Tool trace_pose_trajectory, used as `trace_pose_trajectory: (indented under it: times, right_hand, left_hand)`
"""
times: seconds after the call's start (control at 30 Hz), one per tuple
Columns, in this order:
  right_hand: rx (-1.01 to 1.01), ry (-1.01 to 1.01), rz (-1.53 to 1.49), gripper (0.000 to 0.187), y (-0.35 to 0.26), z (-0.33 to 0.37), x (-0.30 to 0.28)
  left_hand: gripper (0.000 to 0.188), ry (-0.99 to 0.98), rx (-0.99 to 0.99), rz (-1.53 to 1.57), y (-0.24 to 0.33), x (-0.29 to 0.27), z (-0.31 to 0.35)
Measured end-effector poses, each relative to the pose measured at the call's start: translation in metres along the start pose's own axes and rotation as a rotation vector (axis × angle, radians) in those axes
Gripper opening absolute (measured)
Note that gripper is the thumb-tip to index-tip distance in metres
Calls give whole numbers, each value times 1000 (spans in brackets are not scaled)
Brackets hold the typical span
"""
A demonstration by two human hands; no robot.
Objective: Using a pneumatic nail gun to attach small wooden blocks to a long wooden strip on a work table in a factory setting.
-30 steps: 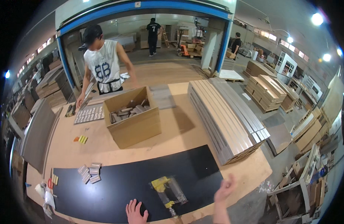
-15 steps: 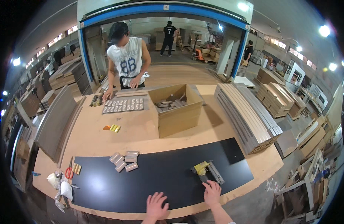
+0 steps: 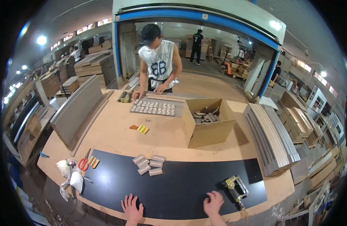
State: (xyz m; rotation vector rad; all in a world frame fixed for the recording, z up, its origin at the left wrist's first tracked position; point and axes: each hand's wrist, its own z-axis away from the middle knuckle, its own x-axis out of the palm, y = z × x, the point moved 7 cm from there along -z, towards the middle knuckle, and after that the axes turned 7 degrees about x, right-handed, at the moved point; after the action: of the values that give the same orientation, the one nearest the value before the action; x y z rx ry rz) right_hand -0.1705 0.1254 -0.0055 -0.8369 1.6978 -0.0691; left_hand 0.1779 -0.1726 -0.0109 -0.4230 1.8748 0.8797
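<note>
My left hand [image 3: 132, 210] lies with fingers spread at the near edge of a long black panel [image 3: 184, 188]. Further right over the same panel, my right hand [image 3: 213, 203] is empty, its fingers loosely bent and apart. Beyond its fingertips, with a gap between, a yellow and black nail gun [image 3: 233, 185] rests on the panel's right part, a hose running off its near end. Several small brown blocks [image 3: 144, 165], each with a pale stripe, lie in a cluster at the panel's far edge.
Red-handled scissors [image 3: 83, 164] and white bags [image 3: 76, 180] sit at left. An open cardboard box [image 3: 211, 132] holds brown pieces. Stacked boards [image 3: 271, 139] stand right, upright panels [image 3: 77, 113] left. Across the table a co-worker [image 3: 158, 64] reaches toward a board of striped blocks [image 3: 154, 107].
The view has swung left. My right hand has come away from the nail gun, which now lies closer to the panel's right end and is turned. My hands are further apart.
</note>
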Motion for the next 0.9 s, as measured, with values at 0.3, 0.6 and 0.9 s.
trace_pose_trajectory:
  times: [0.3,0.6,0.9]
  right_hand:
    - [-249,-447,-148,41,-193,74,93]
    - [-98,-292,27,27,-217,66,110]
    - [-230,-128,117,26,-270,50,91]
  left_hand:
    - [55,29,-11,1,-6,-8,1]
    - [36,-259,-12,590,-55,-51,-34]
    - [28,174,-233,420,-302,-183,-220]
